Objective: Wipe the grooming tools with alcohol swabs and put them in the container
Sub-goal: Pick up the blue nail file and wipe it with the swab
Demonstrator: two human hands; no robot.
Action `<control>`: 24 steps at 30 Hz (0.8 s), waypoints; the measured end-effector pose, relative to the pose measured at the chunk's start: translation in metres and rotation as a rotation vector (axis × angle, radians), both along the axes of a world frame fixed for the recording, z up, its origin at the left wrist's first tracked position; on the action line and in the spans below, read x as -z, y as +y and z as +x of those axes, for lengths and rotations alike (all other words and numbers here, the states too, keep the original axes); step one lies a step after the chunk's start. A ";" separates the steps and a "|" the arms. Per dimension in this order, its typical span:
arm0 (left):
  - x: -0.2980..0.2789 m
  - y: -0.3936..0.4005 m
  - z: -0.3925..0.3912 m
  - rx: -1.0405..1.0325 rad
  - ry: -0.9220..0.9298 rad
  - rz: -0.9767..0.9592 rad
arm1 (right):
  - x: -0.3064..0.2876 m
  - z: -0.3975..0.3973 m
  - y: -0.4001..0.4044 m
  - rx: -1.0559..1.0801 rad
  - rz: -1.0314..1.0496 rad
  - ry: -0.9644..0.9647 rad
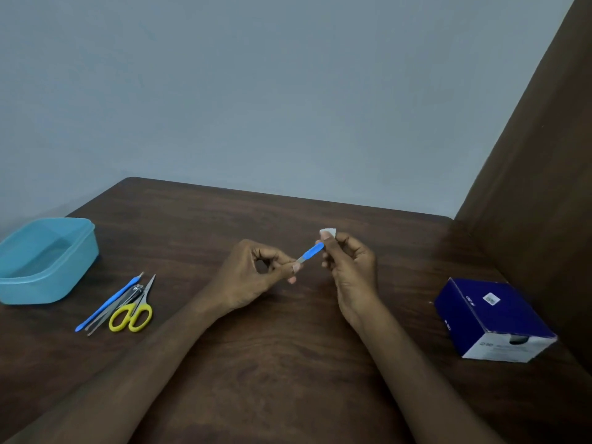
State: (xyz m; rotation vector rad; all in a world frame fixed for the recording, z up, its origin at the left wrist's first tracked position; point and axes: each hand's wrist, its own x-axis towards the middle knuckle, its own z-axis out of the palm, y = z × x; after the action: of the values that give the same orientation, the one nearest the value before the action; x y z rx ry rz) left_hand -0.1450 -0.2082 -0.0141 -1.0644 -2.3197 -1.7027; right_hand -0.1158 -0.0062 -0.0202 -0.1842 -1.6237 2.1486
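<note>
Got my left hand (253,277) pinching the metal end of the blue-handled tool (310,252), fingertips closed tight on it. My right hand (349,264) has the swab (328,232) pinched around the handle's other end, just past my left fingertips. The container (48,261) sits way off left of my left hand, with the scissors (134,310) and other unwiped tools beside it. My worry: it's a tiny pinch on slick metal, so if I drag the swab hard the tool could slip and drop onto the table (288,363).
</note>
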 end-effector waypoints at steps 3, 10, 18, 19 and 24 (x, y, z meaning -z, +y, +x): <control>0.001 0.000 0.003 -0.237 0.198 -0.197 | -0.003 0.001 0.011 0.154 0.032 0.002; -0.003 -0.003 0.005 -0.293 0.217 -0.088 | -0.006 0.007 -0.002 -0.074 0.174 0.013; -0.003 -0.001 0.006 -0.356 0.113 -0.133 | -0.004 0.011 -0.009 -0.247 -0.050 -0.004; -0.003 -0.002 0.005 -0.371 0.109 -0.142 | -0.004 0.011 -0.011 -0.240 -0.004 -0.009; 0.000 0.000 0.001 -0.429 0.155 -0.224 | -0.004 0.011 -0.012 -0.100 0.147 -0.016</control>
State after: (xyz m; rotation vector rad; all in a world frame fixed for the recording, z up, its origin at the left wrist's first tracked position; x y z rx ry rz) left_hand -0.1439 -0.2086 -0.0137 -0.6300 -2.4493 -1.1877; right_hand -0.1053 -0.0177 -0.0162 -0.0759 -1.8278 2.0934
